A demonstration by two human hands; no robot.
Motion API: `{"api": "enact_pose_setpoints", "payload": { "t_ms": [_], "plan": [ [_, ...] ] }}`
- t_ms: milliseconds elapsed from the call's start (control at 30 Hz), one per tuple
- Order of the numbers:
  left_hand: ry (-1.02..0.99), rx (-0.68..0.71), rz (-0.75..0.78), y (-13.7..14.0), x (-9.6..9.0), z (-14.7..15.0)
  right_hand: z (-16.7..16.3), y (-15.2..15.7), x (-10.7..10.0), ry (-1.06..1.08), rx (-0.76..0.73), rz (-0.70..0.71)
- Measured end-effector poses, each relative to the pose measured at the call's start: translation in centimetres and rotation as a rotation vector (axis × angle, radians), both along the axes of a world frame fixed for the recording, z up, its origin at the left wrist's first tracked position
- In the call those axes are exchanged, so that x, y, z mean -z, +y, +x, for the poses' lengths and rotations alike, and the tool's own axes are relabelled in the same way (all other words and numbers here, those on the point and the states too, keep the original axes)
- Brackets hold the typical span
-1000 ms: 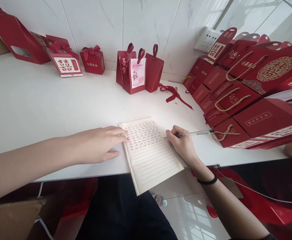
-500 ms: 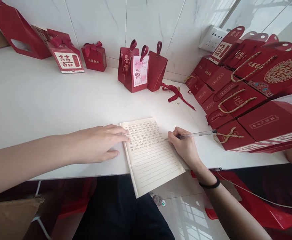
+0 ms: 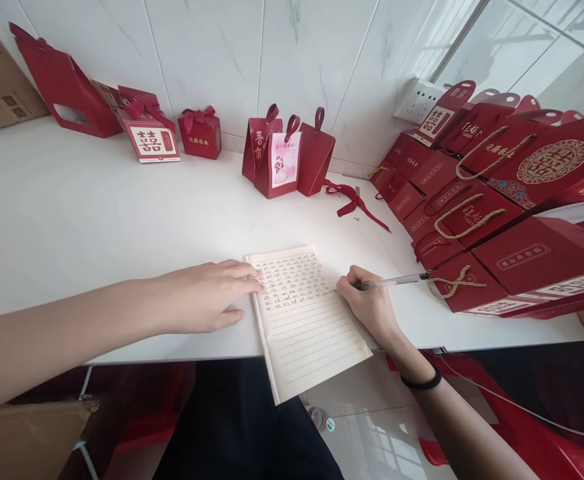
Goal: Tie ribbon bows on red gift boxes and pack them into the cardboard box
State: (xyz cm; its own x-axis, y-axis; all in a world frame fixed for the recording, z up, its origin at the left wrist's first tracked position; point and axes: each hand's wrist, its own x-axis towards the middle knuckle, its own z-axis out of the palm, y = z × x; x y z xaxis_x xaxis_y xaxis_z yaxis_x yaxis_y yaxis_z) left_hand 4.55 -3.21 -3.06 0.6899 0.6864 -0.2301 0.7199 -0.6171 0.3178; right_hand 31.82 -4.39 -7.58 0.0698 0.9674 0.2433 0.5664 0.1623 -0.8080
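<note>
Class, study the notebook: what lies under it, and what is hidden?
The notebook lies partly on the table; its lower end juts past the edge, over dark trousers and floor. It covers the table beneath, so whether anything else is there cannot be seen.

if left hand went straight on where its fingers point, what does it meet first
The notebook first: the left hand overlaps its left edge with its fingers. Beyond it, probably the right hand with the pen, though depth is hard to judge.

Wht tbl (image 3: 97, 220), tiled wall (image 3: 212, 60), shiny flr (image 3: 372, 433)
</note>
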Motion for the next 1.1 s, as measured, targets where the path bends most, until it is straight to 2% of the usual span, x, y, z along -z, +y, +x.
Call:
{"api": "enact_pose_setpoints", "payload": {
  "t_ms": [200, 333, 433, 533, 600, 667, 733, 833, 967, 1100],
  "plan": [
    [0.008, 0.0, 0.004, -0.2, -0.2, 0.1, 0.5, 0.1, 0.2, 0.153, 0.067, -0.033],
    [0.025, -0.002, -0.012, -0.4, -0.5, 0.2, 0.6, 0.1, 0.4, 0.231, 0.102, 0.015],
    [-0.002, 0.01, -0.032, -0.8, -1.0, 0.3, 0.4, 0.5, 0.6, 0.161, 0.01, 0.011],
    [-0.139, -0.035, -0.105, -0.8, -1.0, -0.1, -0.1, 2.1, 0.5, 0.066, -0.13, -0.035],
    [-0.273, -0.18, -0.153, -0.3, -0.5, -1.0, -0.9, 3.8, 0.0, 0.007, -0.215, -0.055],
    [-0.351, -0.355, -0.138, 1.0, 0.2, -2.3, -2.1, 5.7, -0.5, -0.041, -0.302, -0.065],
    [-0.349, -0.49, -0.073, 2.8, 1.1, -4.1, -3.7, 7.7, -0.7, -0.068, -0.367, -0.053],
    [-0.325, -0.682, 0.015, 6.3, 1.7, -7.2, -6.1, 10.2, -0.2, -0.035, -0.373, 0.006],
    [-0.296, -0.985, 0.13, 11.1, 0.9, -10.7, -7.8, 12.0, 1.2, 0.027, -0.361, 0.034],
    [-0.299, -1.273, 0.278, 16.1, -0.5, -12.3, -7.9, 12.6, 1.9, 0.024, -0.358, 0.025]
  ]
}}
